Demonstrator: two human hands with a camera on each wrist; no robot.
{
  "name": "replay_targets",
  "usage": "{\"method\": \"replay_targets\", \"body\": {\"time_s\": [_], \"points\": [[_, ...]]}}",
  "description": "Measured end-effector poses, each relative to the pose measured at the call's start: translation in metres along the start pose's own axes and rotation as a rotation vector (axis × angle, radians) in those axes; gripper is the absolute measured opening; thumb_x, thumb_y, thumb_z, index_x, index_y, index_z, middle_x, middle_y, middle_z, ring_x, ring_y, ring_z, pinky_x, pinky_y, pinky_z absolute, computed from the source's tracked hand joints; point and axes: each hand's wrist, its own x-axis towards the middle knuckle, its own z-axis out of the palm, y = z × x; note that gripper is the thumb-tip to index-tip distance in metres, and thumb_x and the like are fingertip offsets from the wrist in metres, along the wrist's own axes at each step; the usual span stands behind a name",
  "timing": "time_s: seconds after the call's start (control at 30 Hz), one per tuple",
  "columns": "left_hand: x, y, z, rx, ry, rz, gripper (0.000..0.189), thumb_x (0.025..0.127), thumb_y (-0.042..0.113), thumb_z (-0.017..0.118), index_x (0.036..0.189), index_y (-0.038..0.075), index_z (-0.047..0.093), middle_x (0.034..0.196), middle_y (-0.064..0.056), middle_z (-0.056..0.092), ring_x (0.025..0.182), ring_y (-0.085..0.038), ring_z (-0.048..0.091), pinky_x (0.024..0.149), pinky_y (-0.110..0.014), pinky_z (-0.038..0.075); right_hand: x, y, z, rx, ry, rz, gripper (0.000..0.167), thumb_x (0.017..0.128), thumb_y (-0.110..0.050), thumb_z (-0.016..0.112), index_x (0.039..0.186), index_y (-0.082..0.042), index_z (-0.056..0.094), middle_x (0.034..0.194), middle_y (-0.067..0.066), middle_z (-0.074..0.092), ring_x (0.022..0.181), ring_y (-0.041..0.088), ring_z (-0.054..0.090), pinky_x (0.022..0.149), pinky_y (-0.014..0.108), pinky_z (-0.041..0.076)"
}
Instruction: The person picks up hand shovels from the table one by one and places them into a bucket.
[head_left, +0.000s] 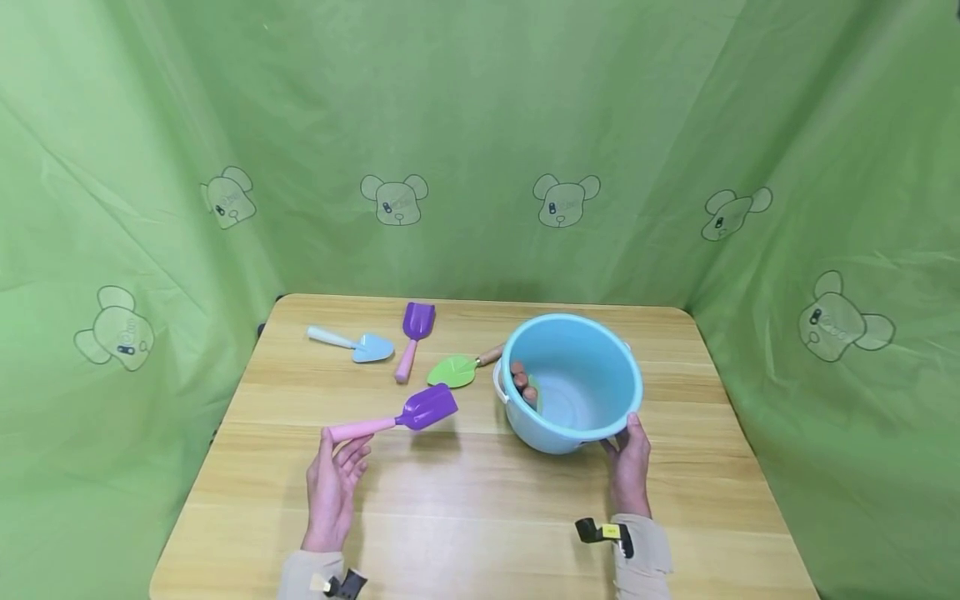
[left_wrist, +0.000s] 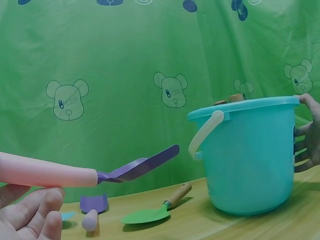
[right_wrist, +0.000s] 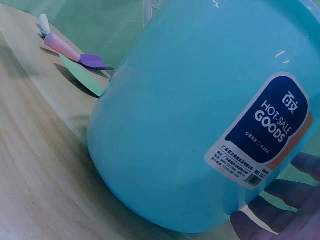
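Note:
My left hand [head_left: 330,496] pinches the pink handle of a purple toy shovel [head_left: 429,407] between thumb and fingers. Its blade points right, raised over the table, as the left wrist view shows. On the right, a light blue bucket [head_left: 577,350] is held at its near right rim by my right hand [head_left: 632,467], thumb on the rim and fingers down the outer wall. Inside the bucket, several wooden handle ends [head_left: 521,381] lean against the left wall, with a bit of green beside them. A white bail handle [left_wrist: 205,131] hangs at the bucket's left side.
Left of the bucket lie a green trowel [head_left: 452,372] with a wooden handle, a second purple shovel [head_left: 418,321] with a pink handle, and a light blue trowel [head_left: 372,348]. Green curtains [head_left: 480,100] enclose the wooden table [head_left: 450,542] at the back and sides.

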Motion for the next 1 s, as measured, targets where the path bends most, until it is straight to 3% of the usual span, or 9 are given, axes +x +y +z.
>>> {"method": "replay_targets", "body": {"time_s": [0.3,0.67,0.77,0.87,1.0], "points": [[-0.0009,0.0025,0.0019,0.0,-0.014,0.017,0.046,0.107,0.055,0.04,0.122,0.016,0.059,0.103,0.005,0.08,0.089,-0.006,0.069,0.076,-0.017,0.059,0.0003,-0.0004,0.0008,0.017,0.014,0.014,0.064,0.108,-0.058,0.026,0.159,-0.021,0.04,0.163,0.009,0.041,0.152,0.027,0.039,0.128,0.053,0.032],[-0.0016,0.0045,0.0054,0.028,-0.023,0.026,0.045,0.108,0.054,0.038,0.12,0.017,0.061,0.102,0.005,0.08,0.088,-0.006,0.071,0.078,-0.018,0.06,0.0026,0.0044,-0.0013,0.018,0.003,0.01,0.064,0.108,-0.057,0.025,0.159,-0.02,0.039,0.163,0.01,0.04,0.15,0.026,0.039,0.13,0.059,0.028],[-0.0017,0.0042,0.006,0.022,-0.024,0.036,0.045,0.109,0.054,0.038,0.118,0.017,0.061,0.1,0.005,0.081,0.087,-0.006,0.071,0.076,-0.018,0.06,0.0031,0.0042,-0.0009,0.015,0.01,0.012,0.065,0.108,-0.058,0.026,0.159,-0.019,0.039,0.162,0.011,0.041,0.15,0.026,0.04,0.128,0.055,0.033],[-0.0014,0.0037,0.0064,0.01,-0.028,0.042,0.044,0.109,0.053,0.038,0.116,0.017,0.062,0.099,0.005,0.081,0.085,-0.006,0.071,0.074,-0.018,0.06,0.0029,0.0033,0.0007,0.017,0.023,0.013,0.066,0.108,-0.058,0.027,0.159,-0.018,0.039,0.162,0.011,0.042,0.15,0.026,0.04,0.12,0.043,0.041],[-0.0011,0.004,0.0066,-0.001,-0.039,0.047,0.044,0.109,0.053,0.038,0.115,0.017,0.064,0.098,0.005,0.081,0.084,-0.006,0.071,0.073,-0.018,0.06,0.002,0.0029,0.0011,0.024,0.022,0.012,0.065,0.108,-0.058,0.026,0.159,-0.019,0.038,0.161,0.01,0.042,0.15,0.025,0.04,0.111,0.032,0.043]]}}
